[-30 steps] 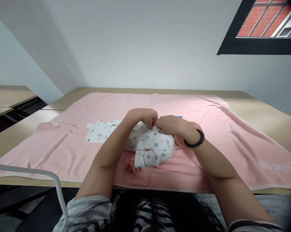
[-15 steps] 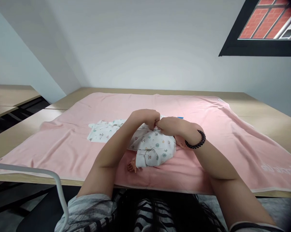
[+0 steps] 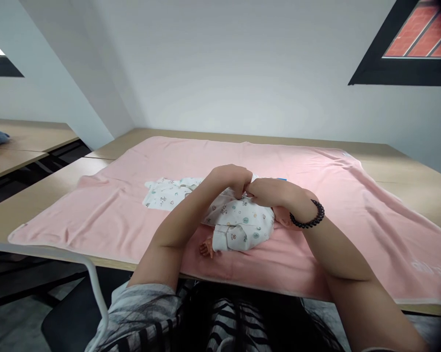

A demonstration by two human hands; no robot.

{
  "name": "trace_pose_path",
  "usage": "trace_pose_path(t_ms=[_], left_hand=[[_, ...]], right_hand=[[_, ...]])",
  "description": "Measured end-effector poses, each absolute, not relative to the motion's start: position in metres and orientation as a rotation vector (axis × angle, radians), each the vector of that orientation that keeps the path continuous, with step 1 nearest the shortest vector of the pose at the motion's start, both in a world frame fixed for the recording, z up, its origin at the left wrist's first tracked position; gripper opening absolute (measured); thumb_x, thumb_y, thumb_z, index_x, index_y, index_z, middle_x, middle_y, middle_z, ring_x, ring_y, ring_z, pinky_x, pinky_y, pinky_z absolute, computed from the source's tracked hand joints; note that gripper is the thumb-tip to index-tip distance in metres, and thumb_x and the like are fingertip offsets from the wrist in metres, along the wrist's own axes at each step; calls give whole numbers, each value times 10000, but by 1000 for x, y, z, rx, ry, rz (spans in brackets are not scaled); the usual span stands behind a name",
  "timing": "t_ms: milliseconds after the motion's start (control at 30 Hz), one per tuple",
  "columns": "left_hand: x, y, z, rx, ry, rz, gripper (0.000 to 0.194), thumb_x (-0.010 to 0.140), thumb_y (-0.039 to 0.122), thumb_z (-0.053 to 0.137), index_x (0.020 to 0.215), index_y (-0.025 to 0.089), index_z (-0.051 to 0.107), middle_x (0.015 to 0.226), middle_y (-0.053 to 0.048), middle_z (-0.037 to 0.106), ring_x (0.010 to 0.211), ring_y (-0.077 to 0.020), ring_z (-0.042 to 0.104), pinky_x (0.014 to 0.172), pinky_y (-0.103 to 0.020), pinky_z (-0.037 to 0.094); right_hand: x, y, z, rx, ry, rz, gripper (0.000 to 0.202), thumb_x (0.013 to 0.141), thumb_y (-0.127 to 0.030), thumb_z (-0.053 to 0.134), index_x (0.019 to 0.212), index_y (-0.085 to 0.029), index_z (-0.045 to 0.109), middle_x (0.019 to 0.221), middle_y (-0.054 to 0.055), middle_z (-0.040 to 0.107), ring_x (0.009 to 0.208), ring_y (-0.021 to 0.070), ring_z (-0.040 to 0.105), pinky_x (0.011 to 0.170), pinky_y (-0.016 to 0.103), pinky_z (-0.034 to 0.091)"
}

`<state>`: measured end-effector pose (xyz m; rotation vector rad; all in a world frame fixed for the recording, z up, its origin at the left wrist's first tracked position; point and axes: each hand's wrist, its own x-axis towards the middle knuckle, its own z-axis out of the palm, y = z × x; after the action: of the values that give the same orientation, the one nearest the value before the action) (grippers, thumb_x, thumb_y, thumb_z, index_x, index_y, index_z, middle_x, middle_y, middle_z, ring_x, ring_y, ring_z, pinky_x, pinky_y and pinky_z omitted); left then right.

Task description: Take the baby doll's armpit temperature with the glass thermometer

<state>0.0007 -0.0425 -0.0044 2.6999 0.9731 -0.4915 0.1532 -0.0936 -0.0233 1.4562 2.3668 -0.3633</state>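
Both my left hand (image 3: 238,180) and right hand (image 3: 270,191) had fingers pinched together, seemingly on the shirt (image 3: 247,215) of the doll (image 3: 225,211) directly beneath. It lay crosswise on the pink blanket (image 3: 119,210), head (image 3: 282,216) nearer my right.

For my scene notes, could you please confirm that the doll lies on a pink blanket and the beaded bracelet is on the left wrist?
Not quite: the head view shows the beaded bracelet on the right wrist. The doll does lie on a pink blanket.
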Motion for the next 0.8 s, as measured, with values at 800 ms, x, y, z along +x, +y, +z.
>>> trace_pose_path(t_ms=[800], left_hand=[[-3,-43,-6,2798,859,-397,179,637,206,674,609,212,497,616,-18,495,583,-181,436,629,-367,342]], right_hand=[[157,-88,-32,1416,2431,-398,123,939,-152,515,817,-159,516,765,26,569,618,116,408,598,281,298]])
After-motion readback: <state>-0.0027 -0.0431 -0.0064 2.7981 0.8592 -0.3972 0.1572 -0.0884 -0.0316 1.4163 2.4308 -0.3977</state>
